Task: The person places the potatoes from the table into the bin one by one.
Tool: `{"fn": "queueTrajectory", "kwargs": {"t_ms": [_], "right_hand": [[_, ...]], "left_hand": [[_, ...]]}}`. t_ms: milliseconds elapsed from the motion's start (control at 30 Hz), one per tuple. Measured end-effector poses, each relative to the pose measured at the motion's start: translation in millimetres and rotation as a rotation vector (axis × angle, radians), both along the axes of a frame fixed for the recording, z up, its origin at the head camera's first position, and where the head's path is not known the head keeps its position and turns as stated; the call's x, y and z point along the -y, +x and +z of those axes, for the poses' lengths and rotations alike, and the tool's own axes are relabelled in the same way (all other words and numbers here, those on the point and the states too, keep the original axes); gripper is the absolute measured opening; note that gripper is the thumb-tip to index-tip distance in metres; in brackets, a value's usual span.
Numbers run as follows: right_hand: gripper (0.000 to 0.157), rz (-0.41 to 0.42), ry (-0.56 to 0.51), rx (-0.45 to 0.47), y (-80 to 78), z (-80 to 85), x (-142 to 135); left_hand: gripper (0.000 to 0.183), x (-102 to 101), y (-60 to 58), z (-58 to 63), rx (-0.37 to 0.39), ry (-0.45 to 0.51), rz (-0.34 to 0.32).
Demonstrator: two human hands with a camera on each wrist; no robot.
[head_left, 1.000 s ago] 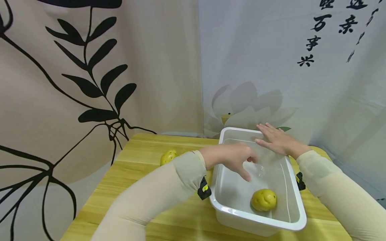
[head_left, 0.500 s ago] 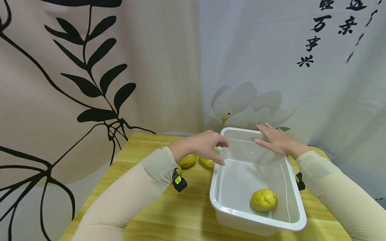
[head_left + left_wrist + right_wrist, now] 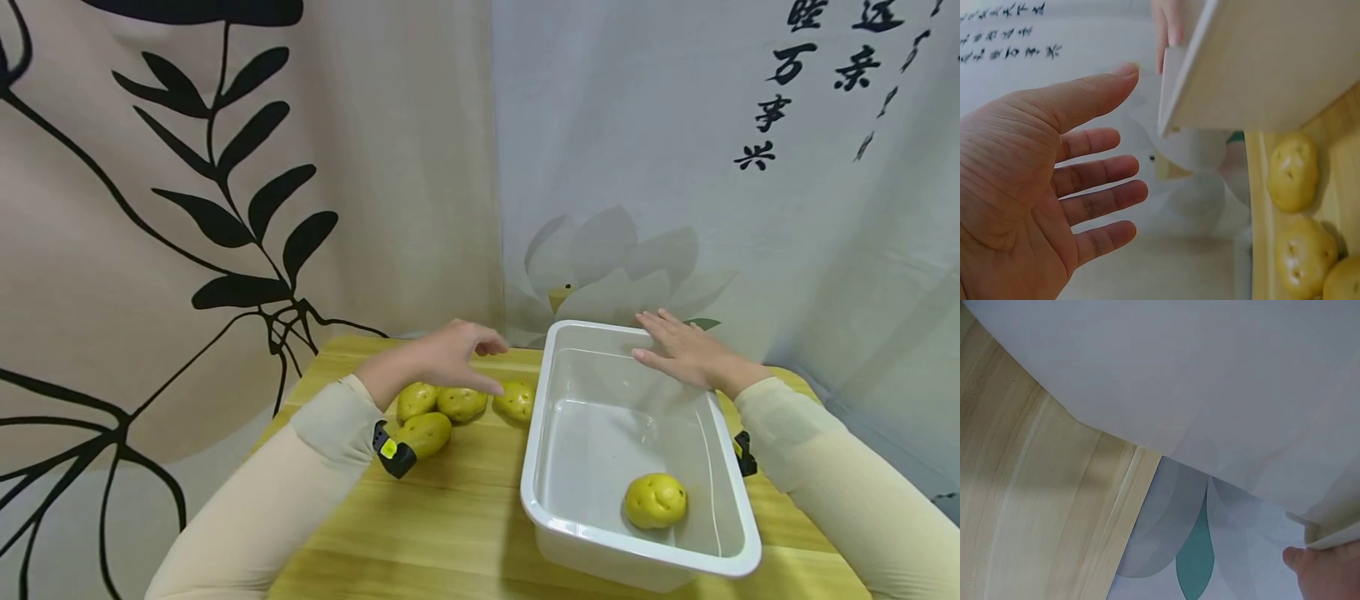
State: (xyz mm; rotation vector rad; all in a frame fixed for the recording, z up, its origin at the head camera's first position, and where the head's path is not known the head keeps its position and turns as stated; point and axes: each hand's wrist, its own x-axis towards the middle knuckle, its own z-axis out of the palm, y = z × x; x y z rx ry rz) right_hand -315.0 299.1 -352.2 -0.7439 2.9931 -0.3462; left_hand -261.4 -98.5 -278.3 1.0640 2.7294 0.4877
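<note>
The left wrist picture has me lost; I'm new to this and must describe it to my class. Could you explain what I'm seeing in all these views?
There is no machine: these are a person's bare hands. The head view comes from a camera worn on the head, looking forward and down. The other two views come from cameras on the wrists, so their scenes look tilted. On the wooden table stands a white tub with one potato inside; four more potatoes lie to its left. The left hand is near those four, fingers apart, holding nothing. The right hand rests at the tub's far right corner, fingers extended.
</note>
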Motion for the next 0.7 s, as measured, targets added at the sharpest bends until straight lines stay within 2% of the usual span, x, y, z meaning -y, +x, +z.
{"fn": "queueTrajectory", "kwargs": {"t_ms": [133, 300, 700], "right_hand": [[0.076, -0.006, 0.011, 0.013, -0.3, 0.7, 1], [0.077, -0.015, 0.028, 0.029, -0.8, 0.7, 1], [0.077, -0.02, 0.036, 0.02, -0.4, -0.1, -1]], "left_hand": [[0.065, 17, 1.8, -6.1, 0.022, -0.02, 0.06], [0.059, 39, 4.6, -17.1, 0.04, -0.002, 0.113], [0.069, 75, 6.8, -50.2, 0.05, 0.072, 0.174]]}}
